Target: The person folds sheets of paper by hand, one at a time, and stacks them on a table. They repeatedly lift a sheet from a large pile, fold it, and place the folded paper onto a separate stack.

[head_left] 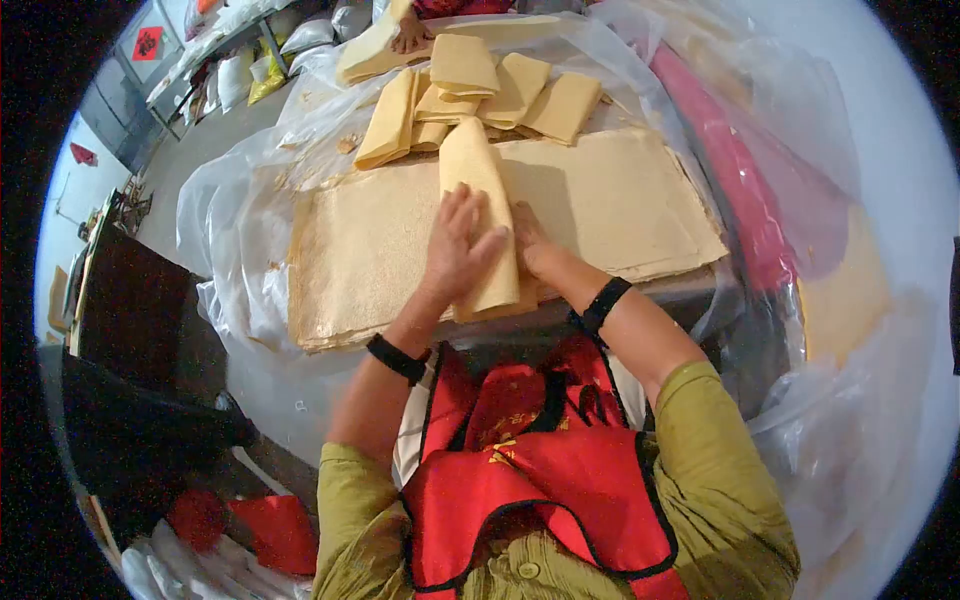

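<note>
- Nearest: red apron (520,470) over green sleeves, with a black band on each wrist.
- Left hand (460,250): flat and open, fingers spread, pressing down on the near end of the folded sheet (480,190).
- Right hand (530,245): against the right edge of the same sheet, fingertips hidden by it; cannot tell whether gripping or just resting.
- Folded sheet: long, pale yellow, lying lengthwise away from the body on top of the stack (370,250), with its near end at the front edge.
- Handling, as a judgement: probably light, thin and limp, likely to crack or tear at dry edges. Best lifted from underneath with flat palms along both long sides, not pinched at a corner.
- Stack: wide flat sheets of the same stuff, edges ragged, on clear plastic (240,210) that covers the worktop (690,290).
- Beyond the stack: pile (500,90) of similar folded sheets, loosely overlapped.
- Farthest: another person's hand (408,38) resting on more sheets at the far end.
</note>
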A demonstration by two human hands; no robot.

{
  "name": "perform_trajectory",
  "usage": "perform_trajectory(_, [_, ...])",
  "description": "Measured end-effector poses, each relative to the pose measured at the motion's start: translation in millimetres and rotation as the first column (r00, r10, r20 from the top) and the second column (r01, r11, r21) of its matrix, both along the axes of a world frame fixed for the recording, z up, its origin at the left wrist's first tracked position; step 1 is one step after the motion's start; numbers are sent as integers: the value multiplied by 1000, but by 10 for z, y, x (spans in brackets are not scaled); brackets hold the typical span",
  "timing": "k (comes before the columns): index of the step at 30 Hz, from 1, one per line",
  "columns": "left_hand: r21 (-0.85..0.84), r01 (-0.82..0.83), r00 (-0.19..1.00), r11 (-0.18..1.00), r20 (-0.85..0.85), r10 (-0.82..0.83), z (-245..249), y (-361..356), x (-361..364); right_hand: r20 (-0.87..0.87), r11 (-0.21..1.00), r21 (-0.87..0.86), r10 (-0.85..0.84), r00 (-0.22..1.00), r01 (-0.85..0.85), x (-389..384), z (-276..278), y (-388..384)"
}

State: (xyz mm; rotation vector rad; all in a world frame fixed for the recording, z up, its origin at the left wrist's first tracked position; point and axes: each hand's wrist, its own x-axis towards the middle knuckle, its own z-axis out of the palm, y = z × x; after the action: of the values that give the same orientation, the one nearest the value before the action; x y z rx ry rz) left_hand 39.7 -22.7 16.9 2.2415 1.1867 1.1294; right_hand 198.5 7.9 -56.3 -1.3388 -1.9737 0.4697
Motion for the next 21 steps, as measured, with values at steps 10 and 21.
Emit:
perform_trajectory(10, [-69, -30, 980, 997, -200, 15, -162, -37, 69, 58, 981, -162, 118, 991, -107, 236, 552, -224])
perform_trajectory(21, [14, -86, 920, 996, -381, 85, -174, -112, 88, 574, 1000, 25, -26, 819, 15, 91, 731, 212])
